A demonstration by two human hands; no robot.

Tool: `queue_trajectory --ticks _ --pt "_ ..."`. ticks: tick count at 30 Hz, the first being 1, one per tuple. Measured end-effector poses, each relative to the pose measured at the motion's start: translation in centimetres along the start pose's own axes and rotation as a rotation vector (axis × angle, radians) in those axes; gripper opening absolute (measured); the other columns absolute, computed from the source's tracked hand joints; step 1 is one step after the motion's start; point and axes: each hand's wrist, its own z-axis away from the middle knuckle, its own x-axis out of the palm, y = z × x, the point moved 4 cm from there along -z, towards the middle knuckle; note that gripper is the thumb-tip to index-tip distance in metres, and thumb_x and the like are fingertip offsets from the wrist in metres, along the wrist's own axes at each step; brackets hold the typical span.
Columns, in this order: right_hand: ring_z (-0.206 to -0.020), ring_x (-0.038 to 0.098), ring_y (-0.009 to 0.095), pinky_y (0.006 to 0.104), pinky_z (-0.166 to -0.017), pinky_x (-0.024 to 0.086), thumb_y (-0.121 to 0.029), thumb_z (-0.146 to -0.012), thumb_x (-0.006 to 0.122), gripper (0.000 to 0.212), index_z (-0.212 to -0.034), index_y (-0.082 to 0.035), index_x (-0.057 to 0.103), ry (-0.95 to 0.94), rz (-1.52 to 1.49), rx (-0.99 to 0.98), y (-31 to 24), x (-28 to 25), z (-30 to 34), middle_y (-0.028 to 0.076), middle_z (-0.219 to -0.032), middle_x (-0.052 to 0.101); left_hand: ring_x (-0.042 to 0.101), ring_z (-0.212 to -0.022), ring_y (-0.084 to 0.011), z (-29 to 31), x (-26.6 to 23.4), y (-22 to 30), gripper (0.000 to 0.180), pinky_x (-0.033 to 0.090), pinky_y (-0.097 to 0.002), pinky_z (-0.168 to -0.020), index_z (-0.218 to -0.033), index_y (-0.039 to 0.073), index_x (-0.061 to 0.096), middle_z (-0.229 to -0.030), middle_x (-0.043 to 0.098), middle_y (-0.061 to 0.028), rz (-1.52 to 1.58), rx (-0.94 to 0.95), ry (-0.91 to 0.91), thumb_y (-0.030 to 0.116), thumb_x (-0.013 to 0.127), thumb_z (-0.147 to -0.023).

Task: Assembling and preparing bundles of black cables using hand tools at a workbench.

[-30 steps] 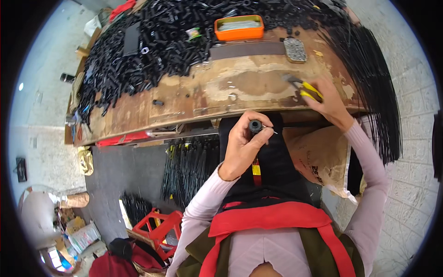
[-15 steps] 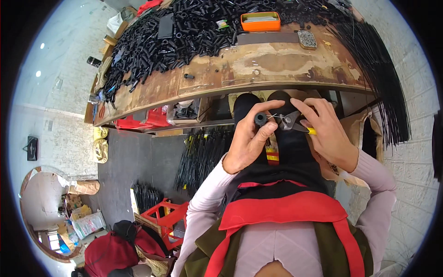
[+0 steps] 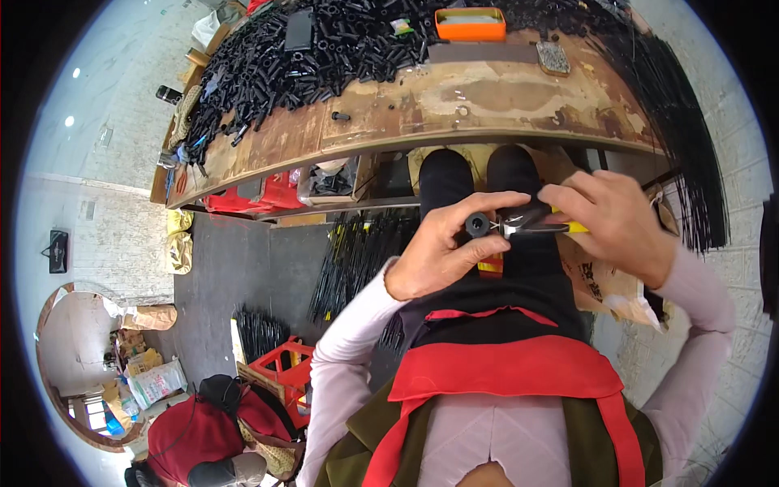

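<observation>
My left hand (image 3: pixel 442 252) is closed around a short black tube (image 3: pixel 477 225), whose round end faces up between thumb and fingers. A thin metal wire (image 3: pixel 496 226) sticks out from the tube's right side. In my right hand (image 3: pixel 617 223) is a pair of pliers (image 3: pixel 531 225) with a yellow handle, lying nearly level. Their jaws are at the wire, close to the left thumb tip; whether they grip it I cannot tell. Both hands are above my lap, over the black trousers (image 3: pixel 507 284).
Ahead stands a wooden bench (image 3: pixel 389 122) heaped with black tubular parts (image 3: pixel 324 73). On it are an orange box (image 3: pixel 471 34), a small tray of metal bits (image 3: pixel 553 58) and a bundle of black rods (image 3: pixel 690 154). A red plastic stool (image 3: pixel 284 365) stands at lower left.
My right hand has shifted right and the pliers have swung to nearly level, their jaws at the wire. My left hand and the tube have moved slightly right and down.
</observation>
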Motion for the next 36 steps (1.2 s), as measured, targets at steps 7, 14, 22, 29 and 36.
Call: queue_trajectory --ticks 7,14,22,29,36 --pt "-0.055 0.056 0.009 0.0295 -0.050 0.044 -0.014 -0.078 0.078 0.045 -0.112 -0.002 0.052 -0.589 -1.140 0.622 -1.1 4.4 1.9 0.002 -0.061 0.053 0.055 -0.089 -0.0092 -0.3 -0.3 -2.3 0.055 0.044 -0.0256 -0.081 -0.125 0.002 0.061 -0.111 0.066 -0.0033 0.128 -0.186 -0.195 0.040 0.072 -0.087" --pt "-0.083 0.061 0.038 0.0402 -0.073 0.052 -0.007 -0.079 0.070 0.052 -0.126 0.000 0.048 0.133 0.033 0.055 1.5 0.0 0.6 0.016 -0.097 0.058 0.052 -0.086 -0.0074 -2.6 -0.9 -2.0 0.042 0.043 -0.0226 -0.076 -0.129 0.003 0.058 -0.097 0.058 -0.0005 0.221 -0.294 -0.030 0.022 0.063 -0.092" --pt "-0.057 0.060 0.016 0.0299 -0.051 0.046 -0.009 -0.081 0.071 0.040 -0.113 0.000 0.049 -0.697 -1.285 0.677 0.8 4.1 3.9 0.008 -0.070 0.059 0.051 -0.079 -0.0071 -3.0 1.4 -2.2 0.059 0.042 -0.0218 -0.071 -0.124 0.002 0.063 -0.094 0.057 0.0004 0.295 -0.171 -0.112 0.049 0.068 -0.088" --pt "-0.075 0.065 0.029 0.0351 -0.064 0.052 -0.007 -0.077 0.070 0.052 -0.125 0.002 0.051 0.037 0.013 0.019 2.4 1.0 3.9 0.015 -0.093 0.061 0.056 -0.084 -0.0084 -4.1 1.6 -3.6 0.045 0.044 -0.0226 -0.074 -0.122 0.004 0.065 -0.104 0.062 -0.0030 0.155 -0.187 0.022 0.025 0.076 -0.083" --pt "-0.075 0.065 0.016 0.0272 -0.061 0.049 -0.008 -0.084 0.063 0.039 -0.121 -0.002 0.051 -0.549 -1.262 0.567 2.7 5.3 7.2 0.008 -0.093 0.062 0.056 -0.083 -0.0073 -4.7 2.7 -4.4 0.039 0.043 -0.0225 -0.073 -0.110 0.002 0.071 -0.094 0.066 -0.0008 0.231 -0.253 -0.166 0.019 0.076 -0.075"
